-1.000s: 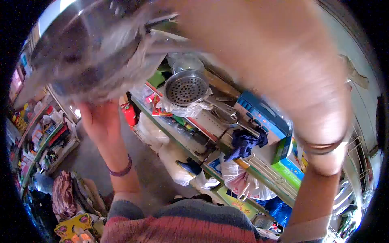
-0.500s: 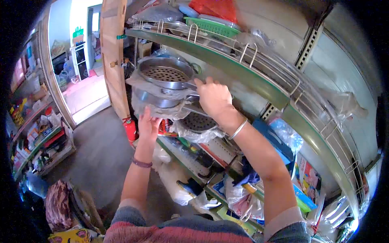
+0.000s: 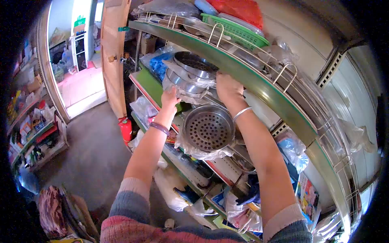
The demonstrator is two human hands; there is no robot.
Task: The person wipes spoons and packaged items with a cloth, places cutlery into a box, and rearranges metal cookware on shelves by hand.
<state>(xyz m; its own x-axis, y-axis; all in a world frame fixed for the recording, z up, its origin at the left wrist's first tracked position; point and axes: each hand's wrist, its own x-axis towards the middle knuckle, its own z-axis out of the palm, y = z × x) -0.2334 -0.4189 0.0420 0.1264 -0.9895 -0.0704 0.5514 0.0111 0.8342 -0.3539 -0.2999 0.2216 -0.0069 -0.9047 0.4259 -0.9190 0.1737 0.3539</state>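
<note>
Two stacked metal steamer pans, the upper pan [image 3: 195, 65] and the lower pan [image 3: 184, 82], are between my hands under the top shelf, with crumpled plastic wrap [image 3: 190, 97] around them. My right hand [image 3: 229, 87] is closed at their handle side, and the handles are mostly hidden. On the near left, my left hand [image 3: 170, 99] grips the lower pan's edge and wrap. Below and nearer to me, a third steamer pan [image 3: 209, 128] with a round-holed bottom sits on plastic wrap on the shelf.
Above runs a shelf with a green front edge [image 3: 243, 75] and wire rail, carrying a green basket [image 3: 235, 30]. A blue plastic bag [image 3: 159, 65] lies beside the stack. A wooden door [image 3: 113, 60] and a red fire extinguisher [image 3: 125, 129] stand on the left.
Both hands have moved the stacked pans right and deeper under the top shelf, away from the door. The third pan, partly covered before, now shows fully. The view has shifted slightly.
</note>
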